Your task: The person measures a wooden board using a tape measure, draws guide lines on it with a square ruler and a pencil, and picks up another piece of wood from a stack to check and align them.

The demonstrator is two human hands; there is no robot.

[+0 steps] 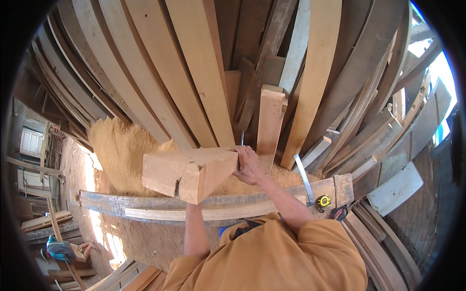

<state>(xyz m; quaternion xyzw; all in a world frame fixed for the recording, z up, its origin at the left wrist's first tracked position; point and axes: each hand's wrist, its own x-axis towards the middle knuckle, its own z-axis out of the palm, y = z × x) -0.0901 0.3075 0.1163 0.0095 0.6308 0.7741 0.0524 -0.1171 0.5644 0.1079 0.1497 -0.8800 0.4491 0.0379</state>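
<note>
A thick squared wood block [170,172] with a dark knot or crack in its near face is in front of me, above a long worn plank. My left forearm reaches up to its underside; the left hand is hidden behind the block. My right hand [250,166] is at the block's far right end, fingers bent and closed around a thin dark pencil or pen [242,137] pointing upward. Right of my right forearm, a flat metal ruler [305,178] leans across the plank, beside a round yellow and black tape measure [323,200].
Tall boards [189,63] lean in a row ahead, with a sawdust heap [119,157] at their foot. The worn plank [102,202] carries a thin wood strip [160,214]. Stacked timber [376,247] lies at right. A person [63,250] in blue is low at the far left.
</note>
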